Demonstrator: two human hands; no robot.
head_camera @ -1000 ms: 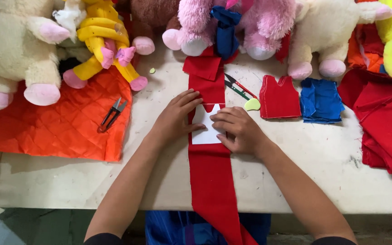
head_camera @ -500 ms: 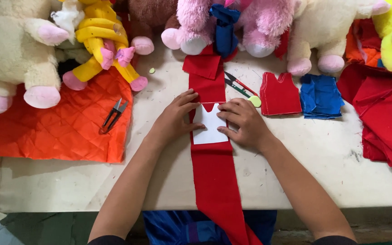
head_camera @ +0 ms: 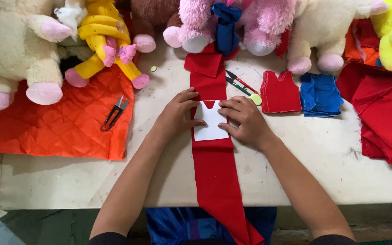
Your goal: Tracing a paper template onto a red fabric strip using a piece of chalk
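So we've got a small white paper pattern (head_camera: 210, 120), vest-shaped with a little V notch at the top, lying flat on a long red fabric strip (head_camera: 214, 181) that runs down the tabletop (head_camera: 159, 181) and hangs off the near edge. Our left hand (head_camera: 175, 115) pins the pattern's left edge and our right hand (head_camera: 246, 119) pins its right edge. Neither grip is closed around anything; the fingers are just spread a bit and pressing flat.

We'd guess the pattern is light and a bit stiff, so it'll skate around on the cloth unless it's pressed down. The red strip looks soft and floppy, felt-like maybe (hard to be sure from here), and its hanging end could drag the whole thing. Holding the edges with flat fingertips seems like the safest bet.

Just beyond the right grip there are red-handled scissors (head_camera: 237, 83) and a pale green disc (head_camera: 255, 99), then a cut red vest piece (head_camera: 280, 93) and a stack of blue pieces (head_camera: 320, 94) further to the right. Left of the left grip, a pair of thread snips (head_camera: 115, 112) sits on a quilted orange fabric (head_camera: 64, 122). Fuzzy plush toys (head_camera: 19, 50) line the far edge.
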